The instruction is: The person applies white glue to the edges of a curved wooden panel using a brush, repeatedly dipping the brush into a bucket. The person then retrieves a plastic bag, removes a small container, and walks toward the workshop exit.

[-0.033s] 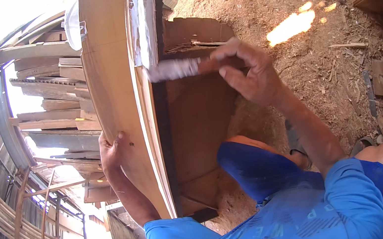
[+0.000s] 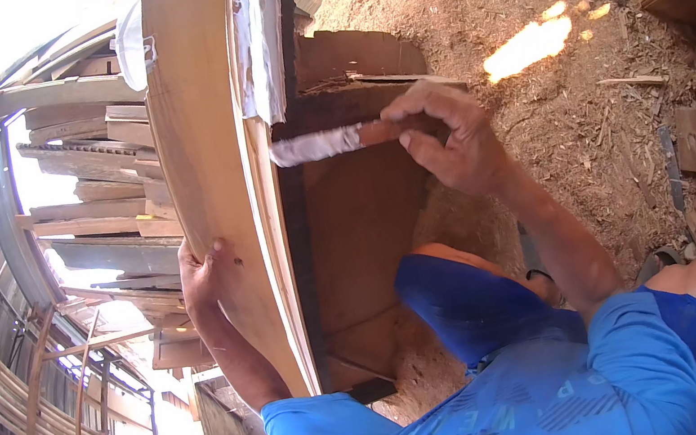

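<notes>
Down a touch toward the body since the earlier frame: right hand [image 2: 449,136] and white-smeared tool [image 2: 318,146], now sharp instead of blurred. No obvious shift in left hand [image 2: 202,279] or wooden panel [image 2: 213,157].

Off to the right, loose, flaky sawdust [image 2: 573,145]. One long panel left of center, alongside a brown boxy section [image 2: 357,216]. Probably heavy and stiff, so best held by the long outer edge. Smooth and tan on the face, layered in pale strips [image 2: 279,256] along the inner edge, thick with white coating [image 2: 260,49] toward the far end. Likely slippery on that stretch, so don't grab there.

With the left hand, clasping the panel's outer edge, thumb on the face, rest hidden. With the right, pinching the tool's brown handle [image 2: 377,132] between thumb and fingers. Tool out at the inner edge, just below the coating; can't tell about contact. Looks light, handiest by that handle. Blade or bristles? Can't tell under the smears.
</notes>
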Demonstrator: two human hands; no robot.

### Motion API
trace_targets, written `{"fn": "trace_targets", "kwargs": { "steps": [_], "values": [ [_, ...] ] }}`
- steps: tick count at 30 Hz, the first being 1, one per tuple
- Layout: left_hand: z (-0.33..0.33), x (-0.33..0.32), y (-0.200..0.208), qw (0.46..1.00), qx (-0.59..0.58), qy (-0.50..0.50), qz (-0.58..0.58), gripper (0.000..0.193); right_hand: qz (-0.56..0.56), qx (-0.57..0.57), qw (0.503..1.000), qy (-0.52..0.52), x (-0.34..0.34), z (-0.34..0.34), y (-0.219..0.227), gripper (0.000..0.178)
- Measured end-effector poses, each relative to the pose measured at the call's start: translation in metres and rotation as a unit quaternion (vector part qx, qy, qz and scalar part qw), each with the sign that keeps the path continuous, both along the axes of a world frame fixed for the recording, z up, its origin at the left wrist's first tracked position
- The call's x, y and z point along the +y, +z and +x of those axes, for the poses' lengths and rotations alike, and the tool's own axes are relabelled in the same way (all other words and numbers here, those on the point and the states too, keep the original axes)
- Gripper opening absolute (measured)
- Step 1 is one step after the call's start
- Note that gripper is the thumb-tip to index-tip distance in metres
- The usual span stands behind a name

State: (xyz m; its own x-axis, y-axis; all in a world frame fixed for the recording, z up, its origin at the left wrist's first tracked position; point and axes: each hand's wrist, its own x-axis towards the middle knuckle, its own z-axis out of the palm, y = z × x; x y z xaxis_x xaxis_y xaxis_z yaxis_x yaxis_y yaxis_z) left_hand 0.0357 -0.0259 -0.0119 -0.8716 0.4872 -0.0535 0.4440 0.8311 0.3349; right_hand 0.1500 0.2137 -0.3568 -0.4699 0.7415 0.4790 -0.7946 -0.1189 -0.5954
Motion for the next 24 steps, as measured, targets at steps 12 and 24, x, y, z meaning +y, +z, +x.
{"fn": "trace_targets", "kwargs": {
  "steps": [12, 24],
  "values": [
    [-0.007, 0.002, -0.001, 1.0, 0.03, -0.009, -0.001, 0.052, -0.077, -0.068, 0.994, -0.039, 0.002, -0.001, 0.011, 0.023],
    [0.0, 0.012, -0.007, 0.998, 0.054, -0.011, 0.006, 0.061, 0.133, -0.089, 0.982, -0.097, 0.047, 0.01, 0.004, 0.019]
  ]
}}
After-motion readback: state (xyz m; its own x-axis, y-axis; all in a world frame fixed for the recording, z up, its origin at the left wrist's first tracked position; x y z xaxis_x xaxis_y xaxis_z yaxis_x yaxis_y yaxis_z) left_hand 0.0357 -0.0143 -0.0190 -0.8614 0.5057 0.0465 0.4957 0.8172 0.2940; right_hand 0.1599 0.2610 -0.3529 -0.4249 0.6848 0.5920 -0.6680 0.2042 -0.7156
